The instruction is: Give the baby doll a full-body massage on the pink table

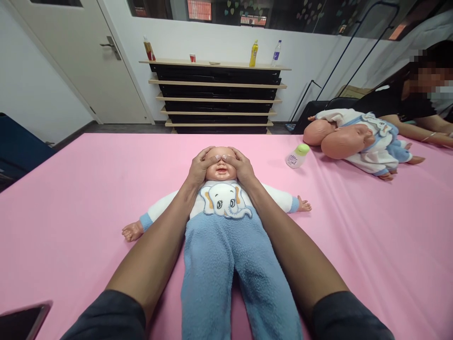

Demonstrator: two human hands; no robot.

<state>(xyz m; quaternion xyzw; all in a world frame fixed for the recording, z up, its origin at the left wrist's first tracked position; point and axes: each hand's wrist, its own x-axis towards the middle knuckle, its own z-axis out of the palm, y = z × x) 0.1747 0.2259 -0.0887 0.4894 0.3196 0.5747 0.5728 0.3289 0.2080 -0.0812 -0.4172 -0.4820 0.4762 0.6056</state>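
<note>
A baby doll (221, 245) lies on its back, its head away from me, in a white and blue fleece suit with an elephant patch on the chest. My left hand (200, 166) cups one side of its head and my right hand (243, 165) cups the other. The fingers wrap around the sides and top of the head. Both thumbs lie over the eyes, pointing towards each other and hiding them. Nose, mouth and chin show between my palms. The doll's arms stretch out to either side beneath my forearms.
A white bottle with a green cap (297, 156) tilts on the pink sheet (106, 179). Two more dolls (364, 137) lie at right, beside a person in black (392, 104). A phone-like dark device (23, 323) is at lower left. Stacked boards (215, 85) hold bottles behind.
</note>
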